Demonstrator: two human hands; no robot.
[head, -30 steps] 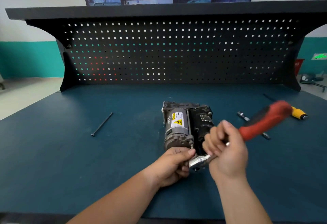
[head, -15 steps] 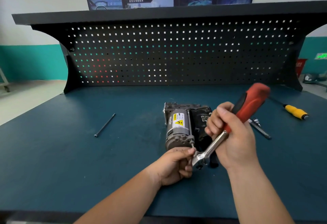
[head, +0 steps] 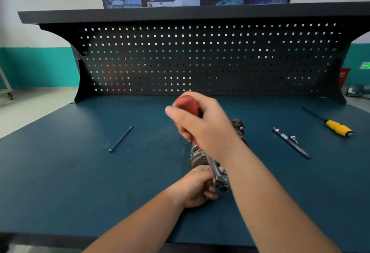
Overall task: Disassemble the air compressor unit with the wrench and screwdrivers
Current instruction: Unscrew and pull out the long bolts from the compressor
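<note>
The air compressor unit (head: 197,157) lies mid-bench, mostly hidden behind my right arm. My right hand (head: 202,128) grips the red handle of a ratchet wrench (head: 219,179), whose steel head sits at the compressor's near end. The handle points up and away from me, blurred by motion. My left hand (head: 197,189) curls around the near end of the compressor beside the wrench head; what its fingers hold is hidden. A yellow-handled screwdriver (head: 338,128) lies at the far right.
A long black bolt (head: 120,139) lies on the blue bench mat (head: 60,172) to the left. A steel extension bar with small sockets (head: 291,142) lies right of the compressor. A black pegboard (head: 200,58) with a shelf stands along the back edge.
My right hand has swung the wrench handle from the right, up and over to the left, about the head at the compressor's near end. My left hand stayed in place.
</note>
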